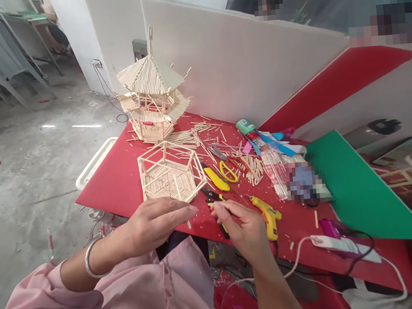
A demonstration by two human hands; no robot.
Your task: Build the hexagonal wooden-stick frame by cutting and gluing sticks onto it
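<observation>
My left hand (157, 223) hovers at the near edge of the red table (118, 180), fingers pressed together around a short wooden stick (189, 222) that points down from the fingertips. My right hand (242, 225) is beside it, fingers curled in a pinch, with the black-handled cutters (211, 199) lying just under and behind the fingertips. Directly beyond both hands lies a hexagonal stick frame (170, 174). Farther back stands a stick-built pagoda model (151, 97).
A yellow glue gun (267, 214), yellow utility knife (215, 178), scissors (228, 167), loose sticks (193, 136) and stick packets (274, 168) litter the table. A green board (358, 190) lies right, a white partition (242, 66) behind. A power strip (341, 244) and cables sit at the near edge.
</observation>
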